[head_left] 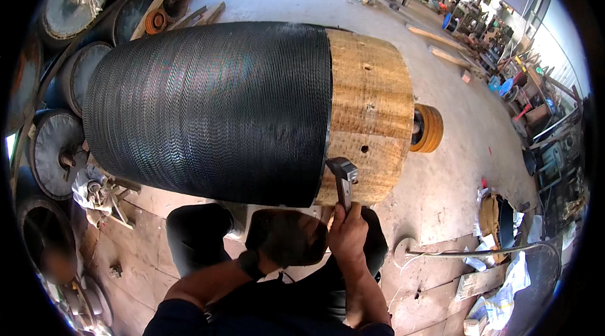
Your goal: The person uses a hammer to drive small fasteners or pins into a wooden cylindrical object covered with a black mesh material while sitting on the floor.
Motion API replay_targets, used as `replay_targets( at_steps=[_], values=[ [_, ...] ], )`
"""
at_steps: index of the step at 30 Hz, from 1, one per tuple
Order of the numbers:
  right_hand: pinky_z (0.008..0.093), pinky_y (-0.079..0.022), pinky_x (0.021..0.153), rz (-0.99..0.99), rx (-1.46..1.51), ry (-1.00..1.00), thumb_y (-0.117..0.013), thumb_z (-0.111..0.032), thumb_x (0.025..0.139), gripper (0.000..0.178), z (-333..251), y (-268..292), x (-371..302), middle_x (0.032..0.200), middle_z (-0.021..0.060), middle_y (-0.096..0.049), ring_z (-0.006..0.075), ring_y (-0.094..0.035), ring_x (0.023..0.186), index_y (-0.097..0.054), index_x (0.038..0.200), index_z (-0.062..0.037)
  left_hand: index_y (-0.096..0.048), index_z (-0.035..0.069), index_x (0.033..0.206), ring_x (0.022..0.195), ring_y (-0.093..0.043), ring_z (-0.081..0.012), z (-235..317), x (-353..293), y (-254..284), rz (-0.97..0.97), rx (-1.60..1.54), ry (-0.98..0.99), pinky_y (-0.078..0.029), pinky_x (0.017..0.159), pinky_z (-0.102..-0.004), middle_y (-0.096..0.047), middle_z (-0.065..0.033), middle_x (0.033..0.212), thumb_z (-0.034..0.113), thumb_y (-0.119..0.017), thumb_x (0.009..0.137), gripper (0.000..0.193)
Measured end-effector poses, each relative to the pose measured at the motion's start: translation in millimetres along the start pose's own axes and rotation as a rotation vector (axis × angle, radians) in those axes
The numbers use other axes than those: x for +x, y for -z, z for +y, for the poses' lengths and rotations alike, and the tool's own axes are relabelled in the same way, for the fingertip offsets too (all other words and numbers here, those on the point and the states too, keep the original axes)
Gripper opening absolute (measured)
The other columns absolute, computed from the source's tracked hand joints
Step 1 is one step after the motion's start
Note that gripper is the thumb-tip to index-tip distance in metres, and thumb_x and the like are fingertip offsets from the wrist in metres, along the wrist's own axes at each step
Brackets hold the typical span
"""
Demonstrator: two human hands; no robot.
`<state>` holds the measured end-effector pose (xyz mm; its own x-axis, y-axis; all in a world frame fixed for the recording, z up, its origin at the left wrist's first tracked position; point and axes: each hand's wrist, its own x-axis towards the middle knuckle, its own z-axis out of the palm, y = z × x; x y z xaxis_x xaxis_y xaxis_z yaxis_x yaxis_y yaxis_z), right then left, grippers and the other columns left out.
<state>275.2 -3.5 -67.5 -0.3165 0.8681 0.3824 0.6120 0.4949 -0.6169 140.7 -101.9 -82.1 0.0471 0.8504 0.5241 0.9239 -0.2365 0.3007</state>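
Note:
In front of me lies a large roller, its left part covered in a black, finely ridged layer (214,109). The right part is a bare tan wooden drum (372,103) with several small holes. My right hand (348,235) is wrapped round the handle of a hammer (342,171). The hammer's head is over the drum's near side, close to the black layer's edge; whether it touches cannot be told. My left hand (282,249) is low, over a dark tray-like container (255,229), in shadow and smeared, with its fingers not readable.
A yellow grooved pulley (430,128) sits on the roller's right end. Several drums with round metal ends (60,153) are stacked at left. Wooden beams (438,36) lie on the floor at far right. A curved rod (479,252) and a sack (498,219) are at lower right.

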Motion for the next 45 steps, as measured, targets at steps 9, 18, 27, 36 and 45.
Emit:
replay_targets(
  at_steps=[9, 18, 27, 36, 45],
  values=[
    [0.0403, -0.045, 0.049, 0.058, -0.062, 0.006, -0.051, -0.014, 0.099, 0.017, 3.3, -10.4, 2.6, 0.064, 0.0200, -0.056, 0.0372, -0.055, 0.050, -0.052, 0.096, 0.0028, -0.070, 0.004, 0.083, 0.091, -0.061, -0.0304, -7.8, -31.9, -37.5, -0.085, 0.055, -0.072, -0.048, 0.079, -0.0495, -0.064, -0.0143, 0.095, 0.025, -0.063, 0.085, 0.022],
    [0.0401, -0.047, 0.052, 0.167, -0.025, 0.168, -0.050, -0.012, 0.100, 0.018, 8.3, -8.6, -4.0, 0.067, 0.0187, -0.060, 0.0351, -0.061, 0.059, -0.053, 0.093, 0.0044, -0.072, 0.003, 0.083, 0.088, -0.062, -0.0307, -5.0, -22.3, -42.2, -0.258, 0.042, -0.025, -0.049, 0.077, -0.0472, -0.066, -0.0154, 0.090, 0.021, -0.061, 0.088, 0.022],
    [0.0462, -0.052, 0.055, 0.259, 0.095, 0.165, -0.060, -0.016, 0.097, 0.019, 7.2, -9.5, -8.2, 0.073, 0.0250, -0.063, 0.0466, -0.066, 0.072, -0.057, 0.093, 0.0020, -0.071, 0.002, 0.093, 0.090, -0.062, -0.0296, -3.0, -29.4, -48.8, -0.318, 0.168, -0.051, -0.049, 0.076, -0.0474, -0.066, -0.0166, 0.092, 0.021, -0.058, 0.090, 0.023],
    [0.0438, -0.052, 0.056, 0.350, 0.270, 0.156, -0.059, -0.015, 0.096, 0.019, 4.6, -7.4, -10.8, 0.074, 0.0249, -0.065, 0.0456, -0.067, 0.070, -0.058, 0.098, 0.0044, -0.063, -0.007, 0.113, 0.090, -0.067, -0.0349, -8.1, -24.1, -23.6, -0.353, 0.099, -0.091, -0.057, 0.072, -0.0441, -0.066, -0.0247, 0.103, 0.013, -0.057, 0.095, 0.028],
    [0.0364, -0.047, 0.056, 0.244, 0.279, -0.003, -0.049, -0.014, 0.099, 0.021, -17.8, 10.2, -14.2, 0.072, 0.0147, -0.062, 0.0211, -0.057, 0.059, -0.053, 0.088, 0.0040, -0.065, -0.001, 0.095, 0.090, -0.064, -0.0335, -7.1, -24.1, -31.1, -0.218, -0.009, -0.018, -0.054, 0.073, -0.0449, -0.065, -0.0184, 0.096, 0.018, -0.062, 0.090, 0.020]
  ],
)
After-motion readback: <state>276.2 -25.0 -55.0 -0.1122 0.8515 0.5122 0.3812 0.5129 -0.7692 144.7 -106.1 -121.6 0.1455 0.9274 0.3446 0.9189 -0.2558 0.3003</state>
